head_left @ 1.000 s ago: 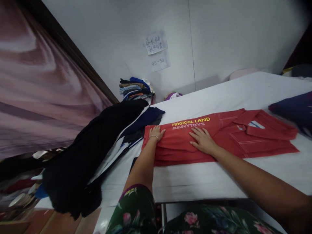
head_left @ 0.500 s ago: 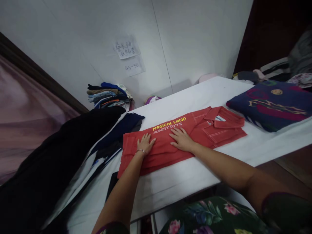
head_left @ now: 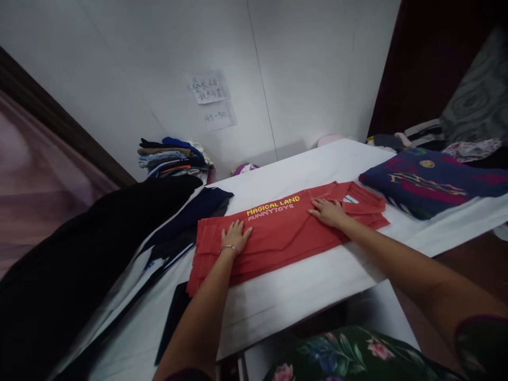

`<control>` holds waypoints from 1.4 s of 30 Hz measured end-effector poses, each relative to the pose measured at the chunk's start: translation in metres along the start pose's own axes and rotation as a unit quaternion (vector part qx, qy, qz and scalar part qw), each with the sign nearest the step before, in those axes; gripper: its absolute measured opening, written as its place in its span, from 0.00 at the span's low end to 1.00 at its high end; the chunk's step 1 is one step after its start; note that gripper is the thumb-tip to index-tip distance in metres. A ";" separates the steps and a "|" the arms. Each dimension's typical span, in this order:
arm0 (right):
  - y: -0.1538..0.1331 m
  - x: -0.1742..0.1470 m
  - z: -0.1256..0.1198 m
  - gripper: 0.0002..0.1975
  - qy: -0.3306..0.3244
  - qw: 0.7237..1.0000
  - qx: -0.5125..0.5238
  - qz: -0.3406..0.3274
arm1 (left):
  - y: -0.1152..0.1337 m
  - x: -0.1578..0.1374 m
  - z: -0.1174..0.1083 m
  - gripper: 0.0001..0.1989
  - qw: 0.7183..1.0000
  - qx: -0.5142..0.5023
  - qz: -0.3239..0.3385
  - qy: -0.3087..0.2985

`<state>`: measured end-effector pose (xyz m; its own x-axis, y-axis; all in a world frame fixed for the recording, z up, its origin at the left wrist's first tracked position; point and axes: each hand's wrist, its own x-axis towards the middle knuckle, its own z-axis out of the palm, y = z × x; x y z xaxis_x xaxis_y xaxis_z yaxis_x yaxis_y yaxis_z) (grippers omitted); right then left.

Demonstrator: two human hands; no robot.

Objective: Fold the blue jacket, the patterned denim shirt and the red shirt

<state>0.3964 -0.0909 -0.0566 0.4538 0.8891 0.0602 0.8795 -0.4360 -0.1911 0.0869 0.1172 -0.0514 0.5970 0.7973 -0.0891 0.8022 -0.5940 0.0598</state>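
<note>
A red collared shirt (head_left: pixel 278 233), folded into a long strip, lies on the white-covered table (head_left: pixel 278 304). Yellow and white lettering runs along its far edge, and its collar points right. My left hand (head_left: pixel 235 236) rests flat on the left part of the shirt, fingers spread, a thin bracelet at the wrist. Farther right, my right hand (head_left: pixel 328 212) lies on the shirt just short of the collar, its fingers stretched out. Neither hand grips the cloth.
Dark clothes (head_left: pixel 99 227) are heaped along the left side. A folded navy patterned garment (head_left: pixel 426 182) lies to the right. Against the wall stands a stack of folded clothes (head_left: pixel 174 159), below handwritten paper notes (head_left: pixel 210 87). More clothes (head_left: pixel 424 135) are piled at the far right.
My right hand has slid right along the shirt, from beside the lettering toward the collar. My left hand stays at the same place on the cloth. The view has shifted slightly.
</note>
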 end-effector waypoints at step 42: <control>0.006 -0.081 0.008 0.29 0.004 0.989 0.023 -0.145 | 0.002 -0.001 0.000 0.32 1.000 0.001 -0.002 0.002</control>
<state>0.3637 -0.1642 -0.0704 0.1837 0.9747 0.1272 0.9658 -0.1549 -0.2080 0.0880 0.1156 -0.0515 0.5938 0.8000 -0.0860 0.8046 -0.5909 0.0583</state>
